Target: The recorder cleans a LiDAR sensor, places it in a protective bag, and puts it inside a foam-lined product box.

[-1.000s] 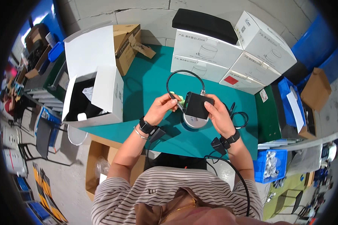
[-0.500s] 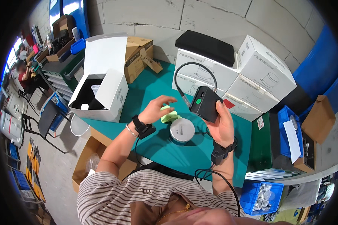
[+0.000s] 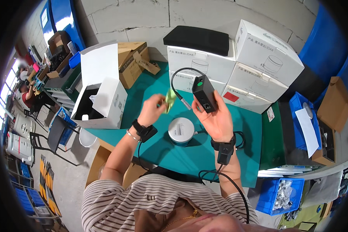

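Note:
My right hand (image 3: 217,118) grips a small black box (image 3: 205,94) with a green round sticker and a socket on its end face. From the box a black cable (image 3: 174,78) loops up and over to the left, ending in a metal plug (image 3: 186,104) that hangs loose. My left hand (image 3: 151,110) pinches a crumpled light-green cloth (image 3: 169,101) just left of that plug. Below and between both hands a round white-topped cylindrical device (image 3: 181,130) stands on the teal tabletop (image 3: 164,152), with a cable running out of its right side.
Stacked white cartons (image 3: 255,79) stand at the back right, a black case (image 3: 197,40) on top. An open white box (image 3: 111,101) with black lining sits at the left, beside a brown carton (image 3: 132,62). Blue bins (image 3: 281,196) are at the right. Another person (image 3: 29,96) sits far left.
My left hand has picked up the green cloth from the table and raised it. My right hand has turned the black box, so its socketed end now shows.

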Motion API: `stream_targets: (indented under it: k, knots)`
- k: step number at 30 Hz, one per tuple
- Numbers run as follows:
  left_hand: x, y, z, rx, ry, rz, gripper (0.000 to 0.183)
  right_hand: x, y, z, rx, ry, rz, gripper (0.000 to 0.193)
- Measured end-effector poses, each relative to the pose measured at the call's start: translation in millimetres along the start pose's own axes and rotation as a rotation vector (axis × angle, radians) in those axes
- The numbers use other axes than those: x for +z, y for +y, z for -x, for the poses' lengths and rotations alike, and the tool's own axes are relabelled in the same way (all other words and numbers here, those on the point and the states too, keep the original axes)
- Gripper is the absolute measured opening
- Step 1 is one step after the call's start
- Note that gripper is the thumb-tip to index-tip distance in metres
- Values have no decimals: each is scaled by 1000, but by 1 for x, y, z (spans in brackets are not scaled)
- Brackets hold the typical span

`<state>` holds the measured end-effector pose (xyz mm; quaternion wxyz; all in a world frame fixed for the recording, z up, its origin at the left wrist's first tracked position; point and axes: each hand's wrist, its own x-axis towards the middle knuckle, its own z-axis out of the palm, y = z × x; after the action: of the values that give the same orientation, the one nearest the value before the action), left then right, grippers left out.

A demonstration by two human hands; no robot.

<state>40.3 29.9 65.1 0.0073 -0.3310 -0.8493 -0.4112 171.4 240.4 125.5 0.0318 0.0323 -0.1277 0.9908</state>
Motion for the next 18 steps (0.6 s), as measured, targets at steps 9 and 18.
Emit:
stream_targets:
  k: [9, 18]
  knots:
    - [-11, 126, 8, 405, 494, 216, 18, -7, 21, 1, -1, 21, 133, 33]
    - [14, 117, 18, 692, 413, 40, 22, 7, 28, 6, -100, 31, 284, 35]
